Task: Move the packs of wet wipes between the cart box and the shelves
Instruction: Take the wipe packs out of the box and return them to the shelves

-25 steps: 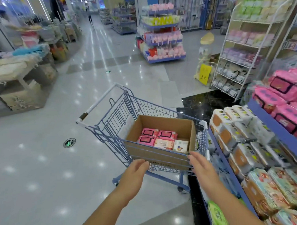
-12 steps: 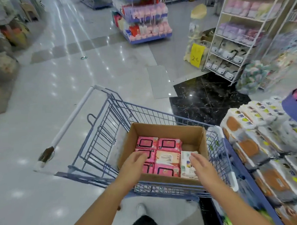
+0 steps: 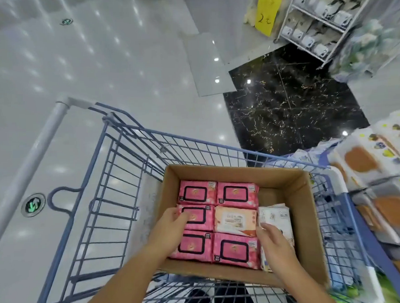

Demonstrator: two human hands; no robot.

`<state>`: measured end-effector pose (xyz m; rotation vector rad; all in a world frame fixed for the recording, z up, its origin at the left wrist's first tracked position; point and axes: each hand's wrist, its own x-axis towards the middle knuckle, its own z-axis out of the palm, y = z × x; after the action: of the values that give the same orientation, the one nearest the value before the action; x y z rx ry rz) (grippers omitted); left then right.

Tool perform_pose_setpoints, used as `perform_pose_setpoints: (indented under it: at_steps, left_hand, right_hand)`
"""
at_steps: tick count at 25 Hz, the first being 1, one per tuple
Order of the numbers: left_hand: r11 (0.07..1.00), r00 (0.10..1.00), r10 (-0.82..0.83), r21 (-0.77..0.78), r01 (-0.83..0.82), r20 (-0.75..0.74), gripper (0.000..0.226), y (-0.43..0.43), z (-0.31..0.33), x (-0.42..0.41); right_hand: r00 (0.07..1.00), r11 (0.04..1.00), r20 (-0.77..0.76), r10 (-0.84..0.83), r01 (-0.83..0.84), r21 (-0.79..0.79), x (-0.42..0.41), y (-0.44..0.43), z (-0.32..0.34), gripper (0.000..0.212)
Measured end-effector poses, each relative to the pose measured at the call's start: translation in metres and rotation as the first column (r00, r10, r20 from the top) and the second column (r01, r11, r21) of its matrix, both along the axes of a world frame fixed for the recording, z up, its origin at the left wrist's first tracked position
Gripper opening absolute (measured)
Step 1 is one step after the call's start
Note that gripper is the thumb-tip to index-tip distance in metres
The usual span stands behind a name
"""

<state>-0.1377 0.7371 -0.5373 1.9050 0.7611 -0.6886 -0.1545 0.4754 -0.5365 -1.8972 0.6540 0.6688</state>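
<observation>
Cardboard box (image 3: 308,215) in blue cart (image 3: 117,177), holding pink packs (image 3: 236,194) in rows. Left hand (image 3: 172,223), fingers spread, rests on the middle-left pack (image 3: 200,216); right hand (image 3: 272,239), loosely open, touches white pack (image 3: 277,216). Shelves (image 3: 379,189) stand right.

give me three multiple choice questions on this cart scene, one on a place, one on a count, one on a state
1. Where does the cardboard box sit?
A. on the floor
B. inside the blue cart
C. on a shelf

2. How many pink packs with black-framed lids show in the box?
A. two
B. five
C. eight

3. What is the left hand doing?
A. resting on a pink pack in the middle row
B. holding the cart handle
C. lifting a pack high above the box

Answers:
1 B, wire cart walls surround the box.
2 B, two at the back, one in the middle, two in front.
3 A, its fingers lie on that pack's left edge.
</observation>
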Motion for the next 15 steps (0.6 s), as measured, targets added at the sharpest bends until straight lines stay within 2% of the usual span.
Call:
perform_pose_setpoints:
  at_steps: [1, 4, 5, 8, 11, 13, 15]
  left_hand:
    - [1.000, 1.000, 0.003, 0.011, -0.003, -0.026, 0.065, 0.003, -0.023, 0.011]
    - [0.994, 0.996, -0.082, 0.075, 0.085, -0.038, 0.030, 0.005, -0.073, 0.054]
    - [0.991, 0.996, -0.087, 0.102, 0.090, -0.032, 0.027, 0.007, -0.094, 0.070]
    - [0.982, 0.994, -0.086, 0.161, 0.096, -0.064, 0.037, 0.011, -0.152, 0.104]
    - [0.979, 0.992, -0.077, 0.182, 0.094, -0.095, 0.054, 0.005, -0.199, 0.117]
    - [0.980, 0.996, -0.027, 0.196, 0.043, -0.085, 0.073, -0.002, -0.212, 0.124]
    - [0.972, 0.995, 0.056, 0.232, -0.036, -0.077, 0.080, -0.010, -0.219, 0.130]
  right_hand:
    - [1.000, 1.000, 0.007, -0.007, 0.007, -0.009, 0.017, -0.001, -0.018, 0.048]
    - [0.998, 0.999, 0.059, -0.005, 0.008, -0.051, 0.069, -0.007, -0.070, 0.048]
    - [0.997, 0.998, 0.074, 0.006, 0.000, -0.070, 0.086, -0.009, -0.089, 0.048]
    - [0.996, 0.989, 0.084, 0.034, -0.021, -0.146, 0.127, -0.019, -0.137, 0.046]
    - [0.996, 0.980, 0.009, 0.090, -0.087, -0.178, 0.152, -0.022, -0.175, 0.017]
    - [0.991, 0.976, -0.049, 0.122, -0.129, -0.175, 0.161, -0.024, -0.195, 0.020]
    - [0.991, 0.983, -0.102, 0.090, -0.105, -0.148, 0.170, -0.026, -0.208, 0.033]
